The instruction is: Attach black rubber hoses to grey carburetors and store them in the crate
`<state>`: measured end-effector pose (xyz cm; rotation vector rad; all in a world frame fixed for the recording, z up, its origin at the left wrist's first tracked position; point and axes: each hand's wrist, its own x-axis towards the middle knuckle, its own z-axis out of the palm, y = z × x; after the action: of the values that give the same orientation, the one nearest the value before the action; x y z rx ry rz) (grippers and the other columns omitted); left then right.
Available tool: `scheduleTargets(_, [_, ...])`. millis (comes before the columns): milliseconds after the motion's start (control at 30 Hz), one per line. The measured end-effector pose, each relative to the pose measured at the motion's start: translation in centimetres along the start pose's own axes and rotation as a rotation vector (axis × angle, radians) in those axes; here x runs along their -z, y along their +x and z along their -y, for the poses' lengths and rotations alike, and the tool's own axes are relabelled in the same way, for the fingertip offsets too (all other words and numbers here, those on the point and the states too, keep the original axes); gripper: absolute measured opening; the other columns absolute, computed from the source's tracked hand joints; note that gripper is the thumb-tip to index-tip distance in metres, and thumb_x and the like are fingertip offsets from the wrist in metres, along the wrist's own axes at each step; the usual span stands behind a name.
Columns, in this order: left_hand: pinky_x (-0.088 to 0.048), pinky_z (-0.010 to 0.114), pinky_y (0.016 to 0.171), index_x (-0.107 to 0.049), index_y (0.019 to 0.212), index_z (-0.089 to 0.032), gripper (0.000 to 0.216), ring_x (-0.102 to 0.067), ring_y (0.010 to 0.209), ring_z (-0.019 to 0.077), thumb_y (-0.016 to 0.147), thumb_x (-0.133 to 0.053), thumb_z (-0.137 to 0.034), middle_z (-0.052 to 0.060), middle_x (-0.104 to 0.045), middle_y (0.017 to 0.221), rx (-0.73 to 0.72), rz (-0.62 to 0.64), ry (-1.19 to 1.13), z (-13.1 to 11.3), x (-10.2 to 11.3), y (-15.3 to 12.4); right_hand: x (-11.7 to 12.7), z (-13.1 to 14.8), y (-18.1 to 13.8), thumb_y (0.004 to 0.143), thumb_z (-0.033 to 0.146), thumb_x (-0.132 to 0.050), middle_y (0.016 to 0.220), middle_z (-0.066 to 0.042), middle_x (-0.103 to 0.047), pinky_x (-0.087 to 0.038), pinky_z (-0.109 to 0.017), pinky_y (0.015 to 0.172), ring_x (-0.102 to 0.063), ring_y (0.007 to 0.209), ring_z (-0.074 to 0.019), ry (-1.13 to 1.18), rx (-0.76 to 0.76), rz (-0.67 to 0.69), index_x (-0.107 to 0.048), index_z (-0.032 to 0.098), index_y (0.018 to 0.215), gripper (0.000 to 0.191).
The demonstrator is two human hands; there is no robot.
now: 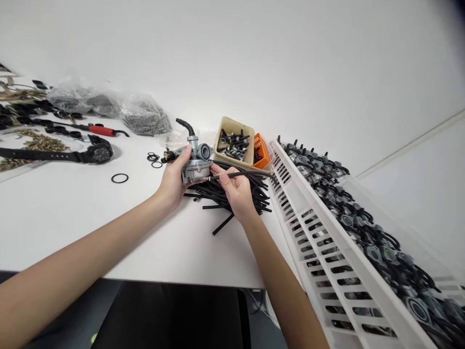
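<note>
My left hand (174, 179) is closed around a grey metal carburetor (196, 162) with a curved black hose on top, held just above the white table (72, 213). My right hand (236, 191) pinches a thin black rubber tube (247, 173), its end touching the carburetor's lower right side. Under my right hand lies a pile of similar black tubes (218, 194).
A beige bin of small parts (234, 142) and an orange basket (260, 150) stand behind the hands. A white slatted crate (327, 252) filled with carburetors runs along the right. At left lie a black wristwatch (96, 152), black O-rings (119, 178), a red-handled tool (101, 130) and plastic bags of parts (143, 116).
</note>
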<state>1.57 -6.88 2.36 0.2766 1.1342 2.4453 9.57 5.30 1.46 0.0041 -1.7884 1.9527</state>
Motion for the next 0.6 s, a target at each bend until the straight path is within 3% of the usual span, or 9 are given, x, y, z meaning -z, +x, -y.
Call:
scheduleTargets(367, [-0.056,0.039,0.078,-0.061,0.095,-0.017,0.03,-0.069,0.089,0.0248,0.086,-0.059,-0.045,0.007,-0.07,0.09,-0.049,0.01,0.064,0.16,-0.06,-0.28,0.03,-0.38,0.17,0.076,0.038,-0.074,0.103,-0.002,-0.075,-0.047,-0.036,0.105,-0.064,0.116,-0.0193,0.008,-0.024,-0.008,-0.055,0.022,0.067,0.026])
scheduleTargets(600, [-0.052,0.03,0.065,-0.063,0.095,-0.018,0.029,-0.067,0.082,0.022,0.088,-0.054,-0.045,0.007,-0.07,0.093,-0.059,0.018,0.097,0.28,0.02,-0.14,-0.05,-0.35,0.11,0.076,0.031,-0.073,0.101,-0.002,-0.075,-0.05,-0.037,0.1,-0.064,0.115,-0.0196,0.003,-0.018,-0.004,-0.054,0.021,0.067,0.024])
